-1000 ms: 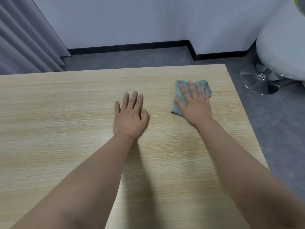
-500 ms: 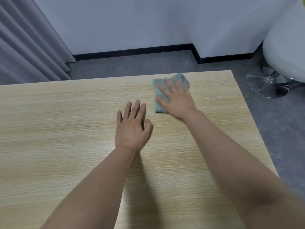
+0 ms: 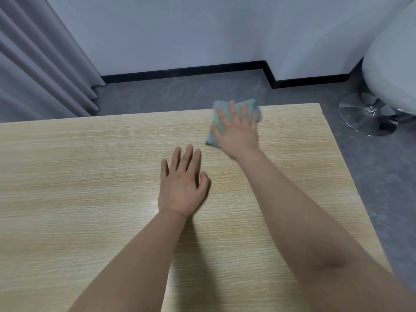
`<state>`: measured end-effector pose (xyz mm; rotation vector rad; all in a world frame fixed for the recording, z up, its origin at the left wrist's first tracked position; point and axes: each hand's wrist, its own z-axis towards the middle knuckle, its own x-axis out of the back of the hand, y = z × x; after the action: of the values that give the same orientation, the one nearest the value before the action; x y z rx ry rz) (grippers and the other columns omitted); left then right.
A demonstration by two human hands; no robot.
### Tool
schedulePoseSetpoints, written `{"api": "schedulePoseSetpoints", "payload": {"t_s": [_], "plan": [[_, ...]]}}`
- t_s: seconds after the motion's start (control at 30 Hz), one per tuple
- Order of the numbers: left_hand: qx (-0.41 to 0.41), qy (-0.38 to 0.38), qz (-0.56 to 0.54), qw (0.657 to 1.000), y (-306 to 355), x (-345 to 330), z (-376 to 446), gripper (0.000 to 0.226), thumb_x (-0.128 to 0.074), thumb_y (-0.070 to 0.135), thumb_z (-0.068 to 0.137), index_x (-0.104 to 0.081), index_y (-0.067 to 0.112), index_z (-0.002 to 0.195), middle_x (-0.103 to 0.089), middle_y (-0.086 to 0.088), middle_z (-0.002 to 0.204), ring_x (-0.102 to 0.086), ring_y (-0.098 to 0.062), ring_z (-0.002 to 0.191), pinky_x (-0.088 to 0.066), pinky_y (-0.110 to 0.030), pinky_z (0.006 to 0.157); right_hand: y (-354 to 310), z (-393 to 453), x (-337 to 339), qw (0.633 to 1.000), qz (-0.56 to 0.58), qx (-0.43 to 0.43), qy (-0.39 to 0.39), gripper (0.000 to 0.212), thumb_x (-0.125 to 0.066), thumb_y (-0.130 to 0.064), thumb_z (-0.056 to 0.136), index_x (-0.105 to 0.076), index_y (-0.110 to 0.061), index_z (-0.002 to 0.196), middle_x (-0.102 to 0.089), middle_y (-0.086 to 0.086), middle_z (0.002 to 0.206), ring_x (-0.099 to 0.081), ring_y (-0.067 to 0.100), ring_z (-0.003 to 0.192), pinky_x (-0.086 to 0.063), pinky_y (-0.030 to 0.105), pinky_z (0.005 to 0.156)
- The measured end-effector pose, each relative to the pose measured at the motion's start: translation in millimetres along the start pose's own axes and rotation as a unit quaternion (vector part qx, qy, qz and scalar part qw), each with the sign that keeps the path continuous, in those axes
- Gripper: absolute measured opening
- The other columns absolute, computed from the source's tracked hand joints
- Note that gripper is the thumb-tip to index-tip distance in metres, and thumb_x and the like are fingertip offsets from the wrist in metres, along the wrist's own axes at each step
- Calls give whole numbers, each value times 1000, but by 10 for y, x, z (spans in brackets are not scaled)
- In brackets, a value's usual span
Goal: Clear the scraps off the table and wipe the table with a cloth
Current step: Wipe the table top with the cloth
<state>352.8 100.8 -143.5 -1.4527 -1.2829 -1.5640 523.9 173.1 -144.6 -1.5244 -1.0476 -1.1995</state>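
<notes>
Right hand [image 3: 237,134] flat, fingers straight, pressing the cloth [image 3: 216,118] at the desk's [image 3: 90,176] far edge; left hand [image 3: 182,188] flat, grip empty.

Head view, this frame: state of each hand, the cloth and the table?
Left hand: open, flat on the table, holding nothing.
Right hand: open, fingers spread, pressing the cloth.
Cloth: bunched under the right hand, at the table's far edge.
Table: no scraps visible.
</notes>
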Motion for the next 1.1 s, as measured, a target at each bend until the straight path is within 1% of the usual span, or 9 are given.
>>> {"api": "schedulePoseSetpoints", "payload": {"t_s": [0.07,0.13,0.37,0.5,0.67,0.8,0.87,1.0,1.1], "plan": [[0,1,2,1000,-2,0,-1,72,-2,50,82,-13,28,150,-5,9,158,5,-14,146,4,-42,117,-138,-26,-12,995,-9,96,-10,59,-14,-59,95,-2,-37,148,6,-2,159,10,26,145,11,48,114],[2,1,-1,1000,0,-6,-3,71,-3,50,83,-13,29,150,-4,10,158,6,-13,145,4,-41,117,-38,-27,-8,992,-15,121,-13,59,-13,-61,94,-3,-39,148,5,-4,159,10,23,145,11,46,114],[4,-3,-13,1000,-9,-14,-6,67,-7,48,86,-12,30,150,-1,12,158,10,-11,145,8,-40,117,957,-124,70,990,22,-136,13,60,-10,-61,94,-1,-38,149,6,-2,159,8,26,145,8,50,116],[4,-6,-10,1000,-8,-20,5,65,-8,48,87,-11,30,150,-1,11,158,10,-11,145,8,-41,117,841,-154,73,975,23,-219,9,59,-9,-56,95,2,-34,149,8,2,159,10,31,144,10,54,114],[5,-5,-5,1000,-1,-12,6,67,-6,48,86,-11,29,150,-1,11,158,10,-12,145,7,-41,117,73,-263,-49,1000,-7,15,8,58,-12,-56,96,3,-36,148,9,-2,158,13,27,145,14,48,112],[5,-2,-7,1000,3,1,-8,69,-4,49,84,-12,29,150,-2,11,158,9,-11,145,7,-41,117,153,-312,-38,991,-12,135,-17,58,-14,-61,94,-1,-41,147,5,-8,158,12,18,145,12,44,115],[5,-4,-10,1000,1,9,-2,70,-4,49,84,-12,29,150,-2,11,158,9,-11,145,7,-40,117,415,-312,-31,996,-7,93,-2,58,-15,-60,95,-2,-40,147,3,-8,158,9,18,145,10,44,116],[1,-4,-16,1000,5,12,-7,70,-4,49,84,-12,29,150,-2,10,158,9,-12,145,8,-40,117,926,-345,28,993,3,-115,16,58,-11,-57,95,0,-37,148,5,-2,159,8,24,145,8,49,116],[2,-4,-17,1000,-2,7,-4,70,-4,49,84,-13,28,150,-3,9,158,8,-13,145,7,-41,117,804,-337,35,982,19,-187,13,58,-10,-54,96,2,-33,149,8,1,158,11,29,145,9,51,115]]}}
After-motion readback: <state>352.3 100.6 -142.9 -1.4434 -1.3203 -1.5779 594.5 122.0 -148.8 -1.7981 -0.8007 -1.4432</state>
